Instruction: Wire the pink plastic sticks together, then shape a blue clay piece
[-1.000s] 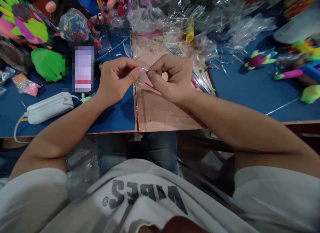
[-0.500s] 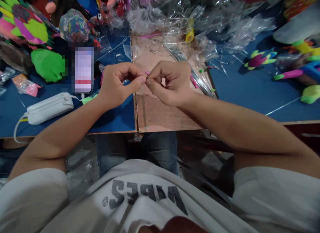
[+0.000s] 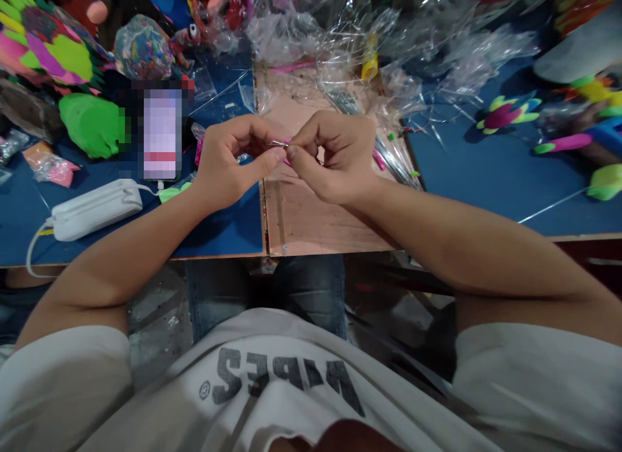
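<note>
Above the bare wooden board (image 3: 330, 225), my left hand (image 3: 233, 157) and my right hand (image 3: 340, 157) meet fingertip to fingertip. Between the pinched thumbs and forefingers shows a short, thin silvery wire (image 3: 278, 144). A bit of pink shows beside it, and I cannot tell whether it is joined to the wire. Both hands are closed on the wire; most of it is hidden by the fingers. Just behind my right hand, a bundle of thin silvery wires (image 3: 396, 168) lies on the board, with small pink and green pieces among them.
On the left of the blue tabletop (image 3: 218, 235) are a phone (image 3: 162, 131), a white power bank (image 3: 97, 209) with its cable, and a green clay lump (image 3: 92, 125). Crumpled clear plastic (image 3: 340, 31) spreads along the back. Colourful clay figures (image 3: 508, 114) stand at the right.
The fingertips have shifted slightly, and the silvery wire now shows between them. My right hand has risen a little. Things on the table stay put.
</note>
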The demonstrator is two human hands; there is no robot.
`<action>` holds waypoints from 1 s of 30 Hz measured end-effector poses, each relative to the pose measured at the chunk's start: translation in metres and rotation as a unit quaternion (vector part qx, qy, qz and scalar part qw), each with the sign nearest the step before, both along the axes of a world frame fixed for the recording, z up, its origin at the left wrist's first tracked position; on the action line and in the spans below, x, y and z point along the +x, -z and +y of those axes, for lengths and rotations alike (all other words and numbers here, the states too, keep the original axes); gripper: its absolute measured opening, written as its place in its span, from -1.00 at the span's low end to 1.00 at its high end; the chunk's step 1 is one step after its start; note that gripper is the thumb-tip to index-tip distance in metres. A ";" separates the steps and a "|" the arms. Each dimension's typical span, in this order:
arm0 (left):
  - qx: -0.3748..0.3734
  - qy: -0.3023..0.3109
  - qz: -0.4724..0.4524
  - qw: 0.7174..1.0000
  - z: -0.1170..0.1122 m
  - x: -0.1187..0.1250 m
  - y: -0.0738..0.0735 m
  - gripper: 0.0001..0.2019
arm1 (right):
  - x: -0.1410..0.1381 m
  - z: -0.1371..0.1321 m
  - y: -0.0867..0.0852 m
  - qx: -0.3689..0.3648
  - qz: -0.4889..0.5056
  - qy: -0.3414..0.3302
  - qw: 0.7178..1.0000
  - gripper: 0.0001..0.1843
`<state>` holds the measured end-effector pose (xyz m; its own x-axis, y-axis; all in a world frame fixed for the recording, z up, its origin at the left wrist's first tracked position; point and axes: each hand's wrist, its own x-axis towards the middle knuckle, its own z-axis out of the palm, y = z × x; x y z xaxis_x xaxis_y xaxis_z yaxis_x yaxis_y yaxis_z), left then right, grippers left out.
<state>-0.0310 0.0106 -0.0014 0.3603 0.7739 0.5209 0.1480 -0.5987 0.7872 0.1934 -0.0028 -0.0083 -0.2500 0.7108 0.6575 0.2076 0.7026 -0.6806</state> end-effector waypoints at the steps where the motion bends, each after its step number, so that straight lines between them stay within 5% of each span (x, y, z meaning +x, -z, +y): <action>1: 0.002 0.009 -0.009 1.000 0.001 0.000 0.001 -0.58 | 0.000 0.000 0.001 -0.002 0.000 0.001 1.000 -0.56; 5: 0.010 0.018 -0.053 0.998 0.009 -0.001 0.007 -0.57 | -0.003 0.003 0.004 -0.020 0.025 0.025 0.999 -0.48; 11: 0.012 -0.052 -0.093 0.994 0.022 -0.002 0.007 -0.55 | -0.009 0.004 0.002 -0.058 0.100 0.014 0.993 -0.42; 30: 0.015 -0.075 -0.064 0.995 0.004 0.001 -0.008 -0.78 | -0.010 -0.003 -0.004 -0.055 0.104 0.003 0.993 -0.50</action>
<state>-0.0296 0.0147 0.0061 0.1713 0.7976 0.5783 0.1357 -0.6005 0.7880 0.1838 -0.0058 -0.0046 -0.1126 0.7816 0.6135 0.0584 0.6216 -0.7812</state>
